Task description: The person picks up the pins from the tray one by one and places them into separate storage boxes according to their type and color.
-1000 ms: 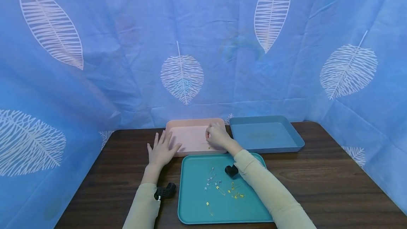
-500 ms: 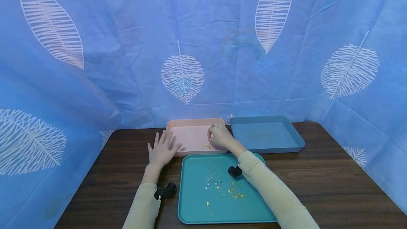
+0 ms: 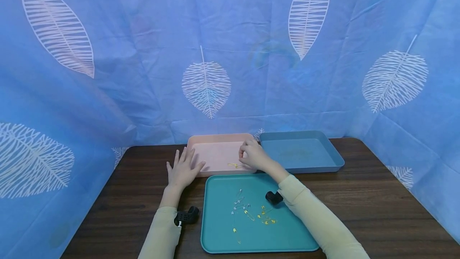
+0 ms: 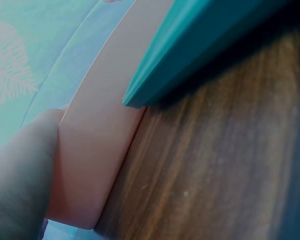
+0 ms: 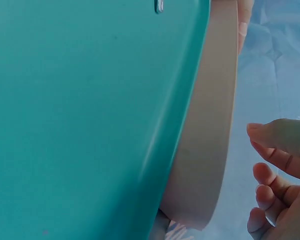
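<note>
My left hand (image 3: 181, 171) rests with fingers spread at the left edge of the pink tray (image 3: 212, 155). In the left wrist view, its thumb (image 4: 20, 175) lies against that tray's wall (image 4: 92, 150). Over the tray's right side hangs my right hand (image 3: 254, 156), fingers loosely bent. Seen from the right wrist, the thumb and fingers of the right hand (image 5: 282, 170) show nothing between them. A few gold safety pins (image 3: 232, 164) lie in the pink tray. Several silver safety pins (image 3: 238, 202) and gold safety pins (image 3: 267, 222) are scattered on the teal tray (image 3: 223, 235).
A blue tray (image 3: 298, 153) stands at the back right, close beside the pink one. The teal tray lies in front of both on the dark wooden table (image 3: 363, 195). Behind everything hangs a blue leaf-print curtain (image 3: 244, 91).
My right hand has drawn back to the right over the pink tray, uncovering the gold safety pins lying there. The left hand has stayed in place.
</note>
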`<state>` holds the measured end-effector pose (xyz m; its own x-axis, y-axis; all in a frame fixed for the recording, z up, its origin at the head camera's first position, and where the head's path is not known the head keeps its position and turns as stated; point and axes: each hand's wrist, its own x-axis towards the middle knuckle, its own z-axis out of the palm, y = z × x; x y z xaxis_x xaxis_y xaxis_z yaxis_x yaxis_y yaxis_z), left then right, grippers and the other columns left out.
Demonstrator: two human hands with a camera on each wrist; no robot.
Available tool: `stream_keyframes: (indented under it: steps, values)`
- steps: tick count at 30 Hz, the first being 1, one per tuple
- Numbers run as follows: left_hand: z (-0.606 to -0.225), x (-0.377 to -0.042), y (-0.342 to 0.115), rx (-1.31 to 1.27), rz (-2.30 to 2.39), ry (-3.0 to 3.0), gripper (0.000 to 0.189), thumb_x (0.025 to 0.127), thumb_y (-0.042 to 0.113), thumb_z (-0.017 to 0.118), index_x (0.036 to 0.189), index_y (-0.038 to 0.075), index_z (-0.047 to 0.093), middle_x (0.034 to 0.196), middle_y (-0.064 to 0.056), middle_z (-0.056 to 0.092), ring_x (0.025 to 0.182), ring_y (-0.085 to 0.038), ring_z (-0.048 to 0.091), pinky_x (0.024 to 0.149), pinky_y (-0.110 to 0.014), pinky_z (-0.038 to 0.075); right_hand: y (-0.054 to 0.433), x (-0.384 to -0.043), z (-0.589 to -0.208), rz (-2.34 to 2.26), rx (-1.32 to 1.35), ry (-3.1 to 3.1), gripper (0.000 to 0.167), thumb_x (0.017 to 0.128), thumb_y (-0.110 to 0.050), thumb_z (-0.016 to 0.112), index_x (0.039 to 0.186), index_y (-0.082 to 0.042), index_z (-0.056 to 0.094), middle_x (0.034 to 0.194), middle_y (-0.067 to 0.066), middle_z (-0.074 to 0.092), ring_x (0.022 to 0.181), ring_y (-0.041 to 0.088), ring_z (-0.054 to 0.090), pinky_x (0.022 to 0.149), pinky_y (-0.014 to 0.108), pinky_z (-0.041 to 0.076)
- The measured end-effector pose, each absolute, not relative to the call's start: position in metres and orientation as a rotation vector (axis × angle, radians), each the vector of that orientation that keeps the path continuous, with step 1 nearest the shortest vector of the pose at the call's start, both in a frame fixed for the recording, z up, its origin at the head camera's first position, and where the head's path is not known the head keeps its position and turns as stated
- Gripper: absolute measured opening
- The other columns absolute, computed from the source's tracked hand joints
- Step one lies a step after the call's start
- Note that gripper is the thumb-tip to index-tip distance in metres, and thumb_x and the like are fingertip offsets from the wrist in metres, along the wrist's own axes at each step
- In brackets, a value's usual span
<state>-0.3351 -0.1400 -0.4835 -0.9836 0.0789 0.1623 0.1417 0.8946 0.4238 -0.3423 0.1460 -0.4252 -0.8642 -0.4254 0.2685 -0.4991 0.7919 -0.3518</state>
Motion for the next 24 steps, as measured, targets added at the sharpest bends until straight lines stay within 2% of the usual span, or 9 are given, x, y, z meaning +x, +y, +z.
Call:
stream_keyframes:
  steps: [2,7,11,13,16,24]
  values:
    - [-0.483,-0.335,-0.14,-0.17,-0.668,-2.922,0.082,0.091,0.069,0.045,0.157,0.027,0.021,0.165,-0.01,0.015,0.152,-0.038,0.004,0.111,-0.076,0.004,0.148,-0.339,-0.425,0.639,0.724,-2.805,0.021,0.085,-0.013,0.073,0.07,-0.018,0.06,0.092,0.004,0.055,0.089,0.024,0.047,0.085,0.047,0.04]
    - [-0.484,-0.334,-0.14,-0.165,-0.682,-2.927,0.083,0.09,0.07,0.045,0.157,0.028,0.019,0.165,-0.008,0.012,0.153,-0.037,0.001,0.111,-0.076,0.003,0.155,-0.33,-0.424,0.701,0.729,-2.783,0.019,0.084,-0.012,0.073,0.07,-0.018,0.061,0.091,0.003,0.055,0.091,0.025,0.045,0.091,0.05,0.041]
    - [-0.484,-0.335,-0.14,-0.17,-0.687,-2.927,0.083,0.09,0.07,0.045,0.157,0.028,0.02,0.166,-0.007,0.011,0.153,-0.035,0.0,0.112,-0.075,0.003,0.164,-0.322,-0.421,0.78,0.764,-2.756,0.017,0.085,-0.012,0.072,0.072,-0.017,0.062,0.093,0.006,0.054,0.09,0.024,0.04,0.082,0.043,0.038]
    - [-0.484,-0.335,-0.14,-0.174,-0.688,-2.929,0.083,0.09,0.07,0.045,0.157,0.028,0.02,0.166,-0.007,0.011,0.153,-0.035,-0.001,0.112,-0.075,0.003,0.168,-0.318,-0.42,0.812,0.779,-2.745,0.016,0.086,-0.011,0.072,0.075,-0.017,0.062,0.094,0.006,0.053,0.09,0.024,0.037,0.077,0.038,0.033]
    - [-0.483,-0.335,-0.14,-0.175,-0.693,-2.931,0.083,0.09,0.07,0.045,0.157,0.027,0.02,0.166,-0.006,0.011,0.153,-0.034,-0.002,0.112,-0.075,0.003,0.174,-0.31,-0.418,0.853,0.799,-2.734,0.014,0.087,-0.01,0.071,0.077,-0.016,0.063,0.096,0.009,0.052,0.089,0.023,0.035,0.075,0.035,0.03]
    - [-0.482,-0.334,-0.14,-0.168,-0.698,-2.939,0.083,0.091,0.07,0.045,0.157,0.028,0.019,0.166,-0.006,0.009,0.153,-0.035,-0.002,0.112,-0.075,0.002,0.188,-0.286,-0.416,0.959,0.836,-2.741,0.012,0.089,-0.011,0.069,0.081,-0.017,0.063,0.103,0.006,0.053,0.096,0.022,0.041,0.08,0.038,0.035]
